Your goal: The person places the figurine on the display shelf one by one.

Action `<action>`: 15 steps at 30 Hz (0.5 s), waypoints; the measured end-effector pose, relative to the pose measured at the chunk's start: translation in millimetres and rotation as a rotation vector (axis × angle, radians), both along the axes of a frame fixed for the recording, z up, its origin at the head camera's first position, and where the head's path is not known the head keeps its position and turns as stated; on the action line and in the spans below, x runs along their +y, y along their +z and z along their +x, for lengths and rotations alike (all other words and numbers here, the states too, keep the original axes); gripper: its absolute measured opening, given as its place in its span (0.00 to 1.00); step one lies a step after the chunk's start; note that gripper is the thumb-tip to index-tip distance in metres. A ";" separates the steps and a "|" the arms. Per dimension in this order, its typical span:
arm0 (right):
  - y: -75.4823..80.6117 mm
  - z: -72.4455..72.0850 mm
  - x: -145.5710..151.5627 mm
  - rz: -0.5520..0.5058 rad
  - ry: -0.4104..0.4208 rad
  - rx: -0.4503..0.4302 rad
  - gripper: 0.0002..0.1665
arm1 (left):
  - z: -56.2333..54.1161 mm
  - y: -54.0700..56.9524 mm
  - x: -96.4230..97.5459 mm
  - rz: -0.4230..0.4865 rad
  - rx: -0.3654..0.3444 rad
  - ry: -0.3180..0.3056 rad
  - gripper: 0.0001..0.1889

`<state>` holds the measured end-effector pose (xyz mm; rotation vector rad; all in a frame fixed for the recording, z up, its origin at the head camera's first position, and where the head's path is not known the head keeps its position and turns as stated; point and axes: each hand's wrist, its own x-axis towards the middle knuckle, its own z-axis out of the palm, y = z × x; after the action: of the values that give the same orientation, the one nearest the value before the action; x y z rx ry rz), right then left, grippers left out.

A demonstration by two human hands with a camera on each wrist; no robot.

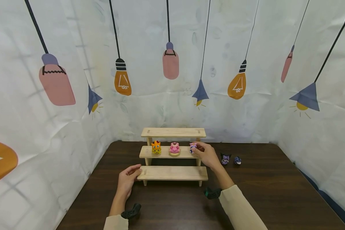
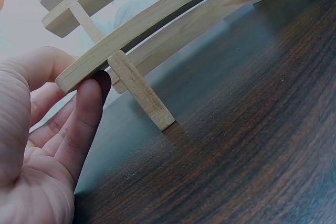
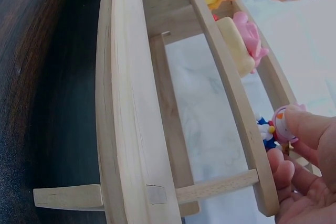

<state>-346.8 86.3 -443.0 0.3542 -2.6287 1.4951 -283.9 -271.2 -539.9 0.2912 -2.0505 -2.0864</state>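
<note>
Right hand (image 1: 206, 155) pinches the pink-and-blue figurine (image 1: 192, 147) near the right edge of the middle shelf (image 1: 146, 152); uneven release could topple it, as could jolts from the left hand (image 1: 126, 179) gripping the bottom shelf (image 1: 172, 172).

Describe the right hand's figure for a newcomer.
Find the three-tier wooden stand on the dark table. At the right end of its middle shelf, the right hand pinches a small figure. Its blue and white body sets it apart from the orange figure and pink figure.
</note>
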 end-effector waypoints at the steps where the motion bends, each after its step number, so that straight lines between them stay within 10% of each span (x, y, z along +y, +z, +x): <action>1: -0.1 0.2 -0.1 0.003 -0.001 0.000 0.20 | 0.0 -0.1 0.0 -0.001 -0.001 0.000 0.21; 15: -2.1 0.2 2.0 -0.019 0.009 0.000 0.26 | 0.0 -1.1 -0.7 0.007 0.012 -0.004 0.25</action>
<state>-346.6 88.4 -445.1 0.3651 -2.6141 1.5218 -283.9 -271.9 -541.0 0.2750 -2.0393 -2.0935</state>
